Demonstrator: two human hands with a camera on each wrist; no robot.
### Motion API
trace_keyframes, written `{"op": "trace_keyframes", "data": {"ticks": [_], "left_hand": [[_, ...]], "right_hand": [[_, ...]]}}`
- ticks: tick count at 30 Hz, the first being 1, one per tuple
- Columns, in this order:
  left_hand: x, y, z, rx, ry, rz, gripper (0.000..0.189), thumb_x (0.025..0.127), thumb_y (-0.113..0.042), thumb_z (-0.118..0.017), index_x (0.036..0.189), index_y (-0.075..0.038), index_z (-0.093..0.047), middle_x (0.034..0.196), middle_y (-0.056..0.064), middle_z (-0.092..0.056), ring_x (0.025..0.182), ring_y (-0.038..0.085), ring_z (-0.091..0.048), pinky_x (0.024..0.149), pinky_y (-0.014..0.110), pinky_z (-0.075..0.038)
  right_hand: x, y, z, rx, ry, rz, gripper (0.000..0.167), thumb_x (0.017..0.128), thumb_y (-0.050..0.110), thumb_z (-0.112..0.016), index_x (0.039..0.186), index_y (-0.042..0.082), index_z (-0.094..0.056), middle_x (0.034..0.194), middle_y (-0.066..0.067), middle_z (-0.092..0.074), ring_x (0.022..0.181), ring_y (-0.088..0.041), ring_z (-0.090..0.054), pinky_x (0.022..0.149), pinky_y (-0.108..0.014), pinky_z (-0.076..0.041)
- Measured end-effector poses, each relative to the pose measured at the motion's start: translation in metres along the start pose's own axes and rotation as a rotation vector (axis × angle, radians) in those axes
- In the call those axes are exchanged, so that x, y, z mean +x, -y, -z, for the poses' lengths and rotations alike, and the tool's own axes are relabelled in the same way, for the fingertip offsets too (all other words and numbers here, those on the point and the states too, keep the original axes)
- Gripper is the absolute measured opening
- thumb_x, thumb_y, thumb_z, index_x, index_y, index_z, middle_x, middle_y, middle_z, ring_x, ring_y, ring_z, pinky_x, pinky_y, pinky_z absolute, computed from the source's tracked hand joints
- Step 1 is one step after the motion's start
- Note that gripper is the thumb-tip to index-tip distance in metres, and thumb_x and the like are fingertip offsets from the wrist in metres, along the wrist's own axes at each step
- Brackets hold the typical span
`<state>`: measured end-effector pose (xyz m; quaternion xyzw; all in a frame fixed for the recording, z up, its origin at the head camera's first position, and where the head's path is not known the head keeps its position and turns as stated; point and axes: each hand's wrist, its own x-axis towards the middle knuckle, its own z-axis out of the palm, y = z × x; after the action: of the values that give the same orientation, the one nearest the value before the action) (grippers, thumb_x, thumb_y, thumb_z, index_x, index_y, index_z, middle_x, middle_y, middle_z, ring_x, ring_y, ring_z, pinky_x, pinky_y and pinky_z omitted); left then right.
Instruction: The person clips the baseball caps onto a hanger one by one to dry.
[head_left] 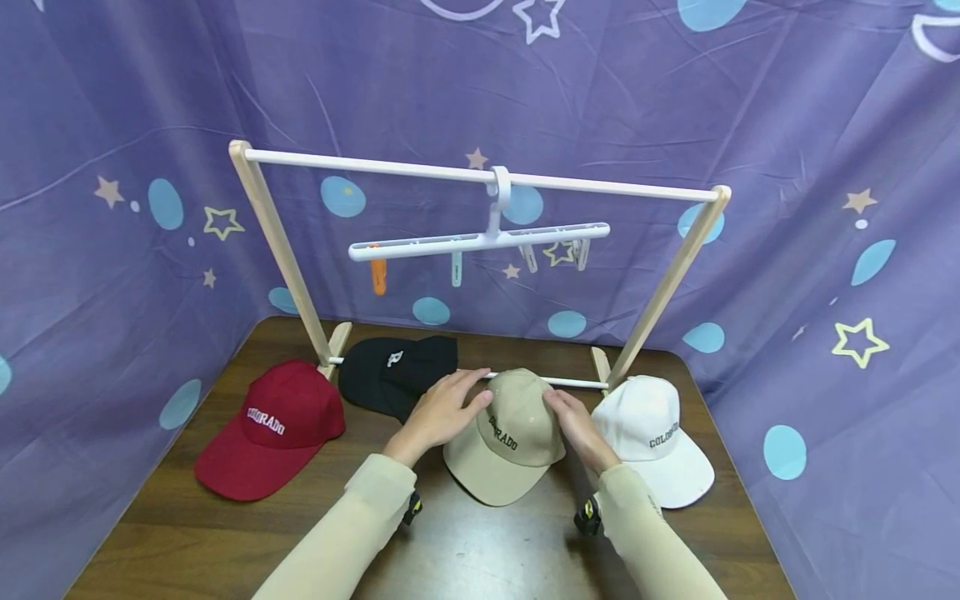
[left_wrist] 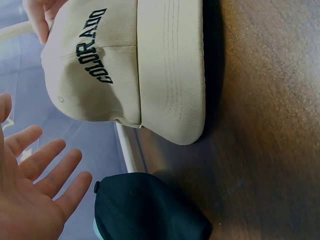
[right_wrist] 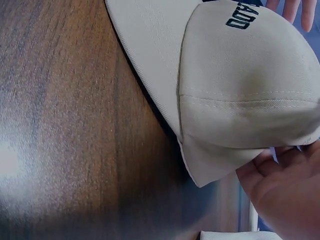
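A beige baseball cap [head_left: 517, 425] with dark COLORADO lettering is in front of me, its brim toward me. My right hand [head_left: 581, 429] holds the cap at the right side of its crown. In the right wrist view, fingers [right_wrist: 265, 162] of that hand pass behind the cap's lower edge. My left hand [head_left: 444, 414] is on the other side of the crown. Seen from the left wrist, the left hand [left_wrist: 37, 185] has spread fingers and stands apart from the cap, palm showing. A black cap [head_left: 390, 371] lies behind and left of this hand.
A red cap [head_left: 281, 425] lies at the left and a white cap [head_left: 648, 437] at the right of the wooden table [head_left: 480, 550]. Behind stands a rack [head_left: 360, 165] bearing a white hanger [head_left: 480, 242] with several clips, one an orange clip [head_left: 378, 277].
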<state>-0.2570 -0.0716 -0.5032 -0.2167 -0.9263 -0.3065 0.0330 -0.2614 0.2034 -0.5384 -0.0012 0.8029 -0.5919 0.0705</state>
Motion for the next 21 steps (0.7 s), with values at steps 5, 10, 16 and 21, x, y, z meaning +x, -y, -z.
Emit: {"op": "trace_keyframes", "data": {"ticks": [5,10,16,21], "left_hand": [[0.001,0.001,-0.003,0.002,0.024,0.019,0.054,0.11,-0.051,-0.05,0.158,-0.026,-0.052,0.159,0.007,-0.054,0.146,0.036,-0.05,0.116,0.058,-0.042],[0.003,0.001,-0.005,0.005,0.024,0.009,0.055,0.11,-0.05,-0.051,0.158,-0.024,-0.052,0.158,0.007,-0.055,0.146,0.035,-0.05,0.116,0.057,-0.042],[0.007,-0.002,-0.005,0.014,0.019,-0.007,0.054,0.11,-0.051,-0.052,0.158,-0.025,-0.052,0.156,0.006,-0.057,0.145,0.032,-0.051,0.116,0.055,-0.043],[0.011,-0.005,-0.005,0.005,0.028,-0.006,0.054,0.11,-0.05,-0.052,0.158,-0.025,-0.052,0.156,0.006,-0.056,0.146,0.031,-0.051,0.116,0.054,-0.043]], "right_hand": [[0.0,-0.001,-0.001,0.031,0.009,-0.003,0.043,0.115,0.03,-0.045,0.127,-0.005,-0.067,0.112,-0.012,-0.071,0.108,-0.017,-0.062,0.106,-0.04,-0.043],[-0.002,-0.001,-0.002,0.044,0.008,0.002,0.04,0.113,0.033,-0.049,0.119,0.0,-0.07,0.098,-0.004,-0.069,0.096,-0.013,-0.062,0.095,-0.033,-0.047],[-0.002,0.001,-0.001,0.065,0.047,0.026,0.034,0.111,0.028,-0.053,0.114,-0.001,-0.07,0.093,-0.002,-0.068,0.092,-0.016,-0.062,0.091,-0.032,-0.048],[-0.003,0.006,0.0,0.077,0.094,0.051,0.032,0.111,0.024,-0.054,0.114,-0.004,-0.07,0.094,-0.002,-0.068,0.092,-0.015,-0.061,0.089,-0.03,-0.048]]}}
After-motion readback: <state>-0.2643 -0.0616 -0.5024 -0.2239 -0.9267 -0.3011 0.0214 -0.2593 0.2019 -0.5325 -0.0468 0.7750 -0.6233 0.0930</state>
